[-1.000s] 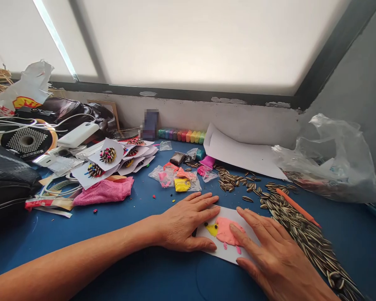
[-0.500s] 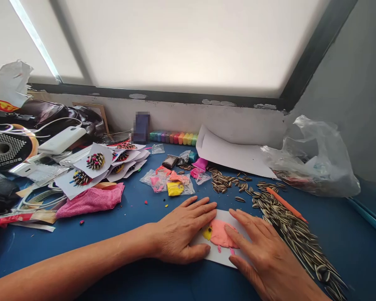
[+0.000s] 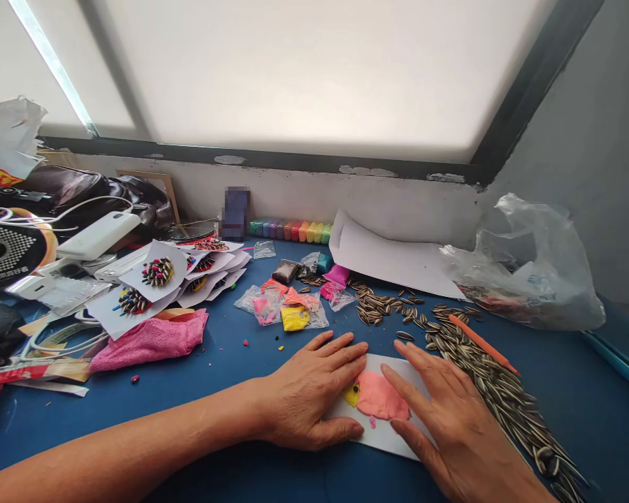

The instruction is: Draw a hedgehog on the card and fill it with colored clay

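Observation:
A small white card [image 3: 385, 434] lies on the blue table [image 3: 214, 363] in front of me. A flat pink clay shape [image 3: 380, 398] with a yellow bit [image 3: 351, 395] at its left end is pressed onto the card. My left hand [image 3: 309, 391] lies flat on the card's left edge, fingers spread, thumb along the near edge. My right hand [image 3: 453, 426] rests flat on the card's right part, its fingertips touching the pink clay. Neither hand grips anything.
Striped sunflower seeds [image 3: 482, 374] run in a long heap to the right, with an orange stick [image 3: 482, 344] on them. Small bags of coloured clay [image 3: 288, 304], a pink cloth [image 3: 149, 341], finished seed cards [image 3: 154, 276], a clay box row [image 3: 288, 229], white paper [image 3: 393, 255] and a plastic bag [image 3: 534, 269] lie around.
My view shifted slightly. Both hands stay flat on the card; the right hand's fingers slid a little over the pink clay.

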Demonstrator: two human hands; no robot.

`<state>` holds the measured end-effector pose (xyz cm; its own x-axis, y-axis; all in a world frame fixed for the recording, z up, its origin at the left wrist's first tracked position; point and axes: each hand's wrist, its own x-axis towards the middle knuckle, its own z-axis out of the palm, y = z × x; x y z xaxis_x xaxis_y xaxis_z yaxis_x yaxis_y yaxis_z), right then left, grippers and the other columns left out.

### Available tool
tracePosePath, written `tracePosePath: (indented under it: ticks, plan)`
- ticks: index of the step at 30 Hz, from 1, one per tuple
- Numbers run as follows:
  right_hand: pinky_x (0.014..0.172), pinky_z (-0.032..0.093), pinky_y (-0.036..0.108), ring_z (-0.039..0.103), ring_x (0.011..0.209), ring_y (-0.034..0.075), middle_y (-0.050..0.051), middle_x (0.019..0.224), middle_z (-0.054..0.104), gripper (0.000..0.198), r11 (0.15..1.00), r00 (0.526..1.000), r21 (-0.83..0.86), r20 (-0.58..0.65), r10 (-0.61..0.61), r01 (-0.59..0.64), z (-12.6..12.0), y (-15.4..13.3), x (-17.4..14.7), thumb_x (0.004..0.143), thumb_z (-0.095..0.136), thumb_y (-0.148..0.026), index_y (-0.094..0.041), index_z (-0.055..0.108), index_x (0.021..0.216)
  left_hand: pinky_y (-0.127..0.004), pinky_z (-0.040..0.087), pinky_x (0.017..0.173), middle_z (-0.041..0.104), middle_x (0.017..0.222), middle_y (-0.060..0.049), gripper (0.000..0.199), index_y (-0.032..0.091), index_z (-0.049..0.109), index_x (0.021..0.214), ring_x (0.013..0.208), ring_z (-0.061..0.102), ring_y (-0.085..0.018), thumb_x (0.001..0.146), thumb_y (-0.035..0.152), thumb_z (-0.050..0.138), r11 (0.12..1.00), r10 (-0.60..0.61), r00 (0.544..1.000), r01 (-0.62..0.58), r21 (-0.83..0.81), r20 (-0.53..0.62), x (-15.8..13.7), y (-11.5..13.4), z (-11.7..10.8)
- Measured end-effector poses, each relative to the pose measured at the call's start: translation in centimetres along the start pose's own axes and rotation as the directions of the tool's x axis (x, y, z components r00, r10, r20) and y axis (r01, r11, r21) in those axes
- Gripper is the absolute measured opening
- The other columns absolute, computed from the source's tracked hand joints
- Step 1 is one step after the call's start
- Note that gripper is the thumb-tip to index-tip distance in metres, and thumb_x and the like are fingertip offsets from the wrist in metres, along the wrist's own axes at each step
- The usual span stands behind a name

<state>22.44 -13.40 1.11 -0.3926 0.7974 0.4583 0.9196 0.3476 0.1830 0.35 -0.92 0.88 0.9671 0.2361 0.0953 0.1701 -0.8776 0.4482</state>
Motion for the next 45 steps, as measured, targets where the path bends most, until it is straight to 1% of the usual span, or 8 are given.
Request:
tracePosePath:
  ticks: [6, 18, 23, 27, 31, 38, 42, 45]
  plan:
    - [0.097, 0.043, 0.048, 0.045, 0.128, 0.029, 0.016, 0.139, 0.05, 0.029, 0.995, 0.995, 0.046, 0.049, 0.087, -0.089, -0.4, 0.1, -0.4, 0.091, 0.049, -0.022, -0.02, 0.066, 0.114, -0.052, 0.014, 0.118, 0.027, 0.154, -0.013, 0.075, 0.014, 0.033, 0.147, 0.144, 0.02, -0.033, 0.089, 0.059, 0.047, 1.0, 0.013, 1.0, -0.013, 0.0, -0.016, 0.0, -0.1, 0.2]
    - [0.096, 0.044, 0.046, 0.05, 0.124, 0.028, 0.014, 0.135, 0.055, 0.031, 0.996, 0.996, 0.003, 0.024, 0.085, -0.085, -0.8, 0.2, -0.4, 0.089, 0.048, -0.018, -0.02, 0.067, 0.113, -0.051, 0.015, 0.118, 0.027, 0.155, -0.013, 0.076, 0.014, 0.032, 0.147, 0.144, 0.02, -0.033, 0.088, 0.059, 0.047, 1.0, 0.008, 1.0, -0.008, 0.02, -0.004, 0.0, -0.1, 0.2]
    - [0.097, 0.043, 0.049, 0.047, 0.126, 0.03, 0.015, 0.135, 0.054, 0.033, 0.999, 0.998, 0.025, 0.053, 0.037, -0.038, -0.4, 0.2, -0.9, 0.082, 0.049, -0.012, -0.019, 0.069, 0.108, -0.051, 0.015, 0.118, 0.026, 0.155, -0.013, 0.076, 0.013, 0.032, 0.147, 0.144, 0.02, -0.033, 0.088, 0.059, 0.047, 1.0, 0.005, 1.0, -0.005, 0.017, -0.006, 0.0, -0.1, 0.1]
    - [0.097, 0.043, 0.048, 0.045, 0.128, 0.03, 0.017, 0.138, 0.051, 0.039, 0.999, 0.998, 0.02, 0.037, 0.041, -0.041, -0.6, 0.1, -1.0, 0.08, 0.05, -0.011, -0.018, 0.067, 0.115, -0.051, 0.014, 0.118, 0.025, 0.155, -0.013, 0.077, 0.013, 0.031, 0.148, 0.144, 0.019, -0.033, 0.088, 0.059, 0.048, 1.0, 0.0, 1.0, 0.0, 0.018, 0.0, 0.0, -0.1, 0.1]
    - [0.097, 0.042, 0.047, 0.046, 0.128, 0.032, 0.018, 0.136, 0.054, 0.044, 0.998, 0.999, 0.028, -0.001, -0.049, 0.049, -1.0, -0.2, -0.7, 0.078, 0.051, -0.01, -0.02, 0.067, 0.117, -0.051, 0.014, 0.118, 0.026, 0.155, -0.013, 0.077, 0.014, 0.03, 0.148, 0.144, 0.02, -0.033, 0.088, 0.059, 0.047, 1.0, 0.006, 1.0, -0.006, 0.014, -0.004, -0.1, -0.1, 0.2]
    - [0.096, 0.041, 0.05, 0.051, 0.124, 0.033, 0.018, 0.13, 0.061, 0.036, 1.0, 0.999, 0.004, -0.039, -0.027, 0.027, -0.2, -0.5, -1.0, 0.083, 0.05, -0.016, -0.02, 0.07, 0.113, -0.051, 0.013, 0.118, 0.026, 0.155, -0.013, 0.076, 0.013, 0.031, 0.148, 0.145, 0.019, -0.033, 0.089, 0.058, 0.047, 1.0, 0.005, 1.0, -0.005, 0.022, 0.003, 0.0, -0.1, 0.1]
    - [0.091, 0.046, 0.047, 0.053, 0.123, 0.03, 0.014, 0.133, 0.059, 0.046, 0.996, 0.996, -0.021, 0.046, -0.081, 0.082, -0.6, 0.6, -1.4, 0.082, 0.049, -0.012, -0.027, 0.065, 0.122, -0.049, 0.013, 0.119, 0.027, 0.155, -0.013, 0.075, 0.013, 0.033, 0.147, 0.144, 0.02, -0.032, 0.088, 0.059, 0.048, 1.0, 0.004, 1.0, -0.004, 0.019, -0.004, 0.0, -0.1, 0.0]
    - [0.091, 0.048, 0.046, 0.047, 0.129, 0.031, 0.013, 0.14, 0.052, 0.052, 0.997, 0.995, 0.0, 0.064, -0.073, 0.073, -1.0, 1.4, -1.5, 0.081, 0.048, -0.01, -0.029, 0.062, 0.127, -0.05, 0.014, 0.119, 0.028, 0.154, -0.013, 0.075, 0.015, 0.033, 0.147, 0.144, 0.021, -0.032, 0.088, 0.058, 0.048, 1.0, 0.007, 1.0, -0.007, 0.016, -0.013, 0.0, -0.2, 0.1]
